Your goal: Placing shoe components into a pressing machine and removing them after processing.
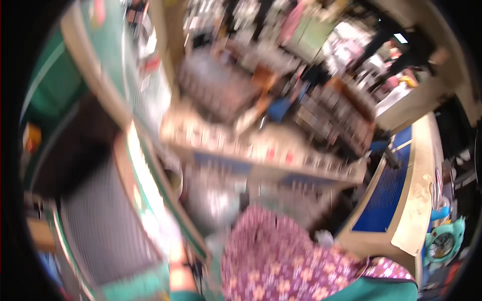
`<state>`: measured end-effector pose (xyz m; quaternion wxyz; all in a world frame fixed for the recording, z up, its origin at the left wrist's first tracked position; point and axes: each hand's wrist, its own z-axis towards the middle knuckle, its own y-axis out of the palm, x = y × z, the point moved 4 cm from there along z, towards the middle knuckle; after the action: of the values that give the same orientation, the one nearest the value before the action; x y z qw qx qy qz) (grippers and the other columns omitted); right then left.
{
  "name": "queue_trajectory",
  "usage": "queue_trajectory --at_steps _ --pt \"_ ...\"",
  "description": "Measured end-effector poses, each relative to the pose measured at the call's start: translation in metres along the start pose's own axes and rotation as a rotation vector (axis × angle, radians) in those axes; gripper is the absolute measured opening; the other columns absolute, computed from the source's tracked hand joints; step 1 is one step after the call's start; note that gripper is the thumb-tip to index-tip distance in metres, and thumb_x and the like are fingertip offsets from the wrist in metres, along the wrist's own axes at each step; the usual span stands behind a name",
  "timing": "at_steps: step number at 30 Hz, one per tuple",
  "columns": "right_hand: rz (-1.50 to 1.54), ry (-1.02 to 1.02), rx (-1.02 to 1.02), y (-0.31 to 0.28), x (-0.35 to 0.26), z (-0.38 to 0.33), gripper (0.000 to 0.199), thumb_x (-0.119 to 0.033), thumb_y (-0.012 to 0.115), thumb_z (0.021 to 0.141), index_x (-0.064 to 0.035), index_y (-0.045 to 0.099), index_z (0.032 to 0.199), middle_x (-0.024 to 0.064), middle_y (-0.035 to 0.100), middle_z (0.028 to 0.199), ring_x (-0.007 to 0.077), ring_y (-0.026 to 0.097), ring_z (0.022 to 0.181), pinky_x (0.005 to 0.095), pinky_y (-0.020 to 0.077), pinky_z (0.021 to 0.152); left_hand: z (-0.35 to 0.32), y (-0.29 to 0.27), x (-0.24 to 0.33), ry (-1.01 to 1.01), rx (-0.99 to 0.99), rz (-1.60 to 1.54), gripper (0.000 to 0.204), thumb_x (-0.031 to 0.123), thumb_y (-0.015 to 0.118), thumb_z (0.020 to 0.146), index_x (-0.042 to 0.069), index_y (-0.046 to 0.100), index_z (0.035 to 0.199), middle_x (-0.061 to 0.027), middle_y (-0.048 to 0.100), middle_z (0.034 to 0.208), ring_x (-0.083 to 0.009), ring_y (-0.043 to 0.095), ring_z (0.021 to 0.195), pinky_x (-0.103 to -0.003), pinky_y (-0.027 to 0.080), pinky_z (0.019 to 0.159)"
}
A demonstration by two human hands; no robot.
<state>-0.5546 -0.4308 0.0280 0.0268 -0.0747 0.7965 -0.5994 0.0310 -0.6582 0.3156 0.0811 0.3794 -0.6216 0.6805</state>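
Motion smears the whole head view. My left hand (173,241) is at the lower left, washed out by bright light, beside the green-edged rail of a machine or bench. Its teal sleeve (185,295) shows below. The fingers are too blurred to make out, and so is anything in them. My right hand (345,253) is mostly hidden by the purple flowered apron (273,256) I wear. A dark band circles its wrist, above a teal sleeve (384,291). A small whitish blurred thing (324,238) is near that hand; I cannot tell whether they touch.
A ridged grey belt or mat (105,220) lies at left, under a dark shape (75,145). Ahead stands a long cream bench (261,145), with brown racks (218,83) behind it. At right are a blue-panelled bench (384,200) and a small turquoise fan (444,243).
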Motion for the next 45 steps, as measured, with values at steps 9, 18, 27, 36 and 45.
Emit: queue_trajectory --at_steps 9,18,27,36,45 --pt "0.264 0.147 -0.163 0.059 0.011 0.042 0.033 -0.032 0.048 0.097 -0.0078 0.068 0.107 0.0186 0.072 0.096 0.0408 0.07 0.084 0.0503 0.0564 0.074 -0.026 0.036 -0.082 0.176 0.292 0.507 0.063 0.052 0.044 0.101 0.002 0.053 0.138 -0.0231 0.059 0.132 -0.0395 0.056 0.121 -0.048 0.047 0.097" --pt "0.367 -0.013 -0.252 0.015 -0.023 0.049 0.034 -0.03 0.04 0.1 -0.011 0.067 0.109 0.0172 0.072 0.108 0.0394 0.069 0.099 0.0486 0.055 0.085 0.027 0.091 -0.138 0.131 0.38 0.667 0.063 0.053 0.047 0.099 0.004 0.053 0.137 -0.0213 0.063 0.128 -0.0381 0.058 0.12 -0.049 0.048 0.092" --pt "0.242 -0.028 -0.413 0.057 0.002 -0.016 0.027 -0.028 0.051 0.094 -0.008 0.069 0.099 0.0183 0.073 0.096 0.0368 0.071 0.091 0.0474 0.0569 0.079 0.025 0.112 -0.188 -0.403 0.355 0.673 0.083 0.061 0.05 0.093 0.002 0.04 0.151 -0.023 0.037 0.157 -0.0379 0.037 0.145 -0.051 0.029 0.117" --pt "0.748 0.263 -0.139 0.094 0.051 -0.006 0.04 -0.036 0.047 0.096 -0.0055 0.07 0.084 0.0159 0.07 0.075 0.0327 0.069 0.067 0.041 0.0554 0.068 0.013 0.112 -0.189 -0.39 0.237 0.688 0.11 0.055 0.072 0.081 -0.002 0.018 0.158 -0.0251 0.02 0.164 -0.0383 0.019 0.153 -0.049 0.017 0.123" --pt "1.487 1.027 -0.203 0.07 -0.007 -0.09 0.046 -0.032 0.049 0.102 -0.0006 0.066 0.072 0.0111 0.066 0.065 0.0201 0.065 0.056 0.0341 0.0536 0.054 0.04 0.105 -0.202 -0.39 0.091 0.73 0.11 0.056 0.07 0.082 -0.002 0.015 0.158 -0.0267 0.021 0.163 -0.0393 0.017 0.153 -0.048 0.016 0.124"
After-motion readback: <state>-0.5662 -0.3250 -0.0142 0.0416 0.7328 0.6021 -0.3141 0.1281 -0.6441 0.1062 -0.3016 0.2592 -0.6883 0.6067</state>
